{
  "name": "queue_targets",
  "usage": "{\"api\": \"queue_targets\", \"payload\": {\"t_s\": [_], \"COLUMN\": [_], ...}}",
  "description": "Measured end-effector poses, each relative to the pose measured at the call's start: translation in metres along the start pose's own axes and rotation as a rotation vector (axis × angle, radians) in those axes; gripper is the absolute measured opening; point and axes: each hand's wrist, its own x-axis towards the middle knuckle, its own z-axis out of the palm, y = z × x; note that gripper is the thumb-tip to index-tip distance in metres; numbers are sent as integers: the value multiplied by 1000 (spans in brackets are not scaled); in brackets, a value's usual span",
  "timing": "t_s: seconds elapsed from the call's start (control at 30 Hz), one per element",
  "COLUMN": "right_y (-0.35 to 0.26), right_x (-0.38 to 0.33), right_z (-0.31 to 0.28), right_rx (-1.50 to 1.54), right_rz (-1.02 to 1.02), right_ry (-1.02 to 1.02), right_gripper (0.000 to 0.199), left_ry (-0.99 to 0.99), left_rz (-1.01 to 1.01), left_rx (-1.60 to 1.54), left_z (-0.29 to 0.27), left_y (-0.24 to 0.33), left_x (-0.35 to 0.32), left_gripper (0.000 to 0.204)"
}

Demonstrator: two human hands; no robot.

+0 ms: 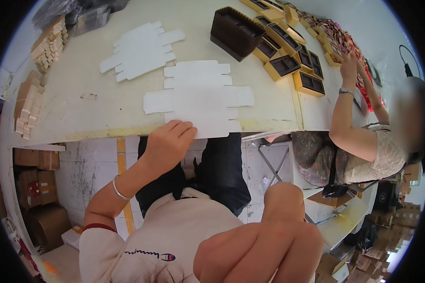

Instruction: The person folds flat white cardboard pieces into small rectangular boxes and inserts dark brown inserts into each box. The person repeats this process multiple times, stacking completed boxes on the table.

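Note:
A flat white carton blank (200,101) with cut flaps lies at the table's front edge, its near panel reaching over the edge. My left hand (170,141) has its fingers bent together on the blank's near left corner, gripping it there; the thumb is hidden. Close to the camera, my right hand (264,245) is raised above my lap with its fingers folded in. Whatever it may hold is out of sight. Beyond the first blank lies a stack of similar white blanks (141,52).
A dark brown block of stacked trays (236,33) stands at the back, beside several gold boxes with dark inserts (283,66). Folded cardboard pieces (28,104) lie at the left. At the right a co-worker's arm (347,113) reaches over red items. Brown cartons (38,184) sit under the table.

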Motion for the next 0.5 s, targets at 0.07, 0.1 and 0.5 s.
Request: {"api": "queue_targets", "payload": {"t_s": [0.07, 0.1, 0.5], "right_y": [-8, -14, 33], "right_x": [-2, -2, -30], "right_z": [-15, -38, -217], "right_rx": [-116, -321, -1897], "right_rz": [55, 112, 205], "right_ry": [-62, -186, -424], "right_gripper": [23, 22, 33], "left_ry": [-1, 0, 122], "left_rz": [-22, -56, -27], "left_rx": [-40, -36, 218], "left_z": [1, -3, 5], "left_y": [0, -2, -24], "left_x": [1, -5, 38], "left_gripper": [18, 18, 32]}}
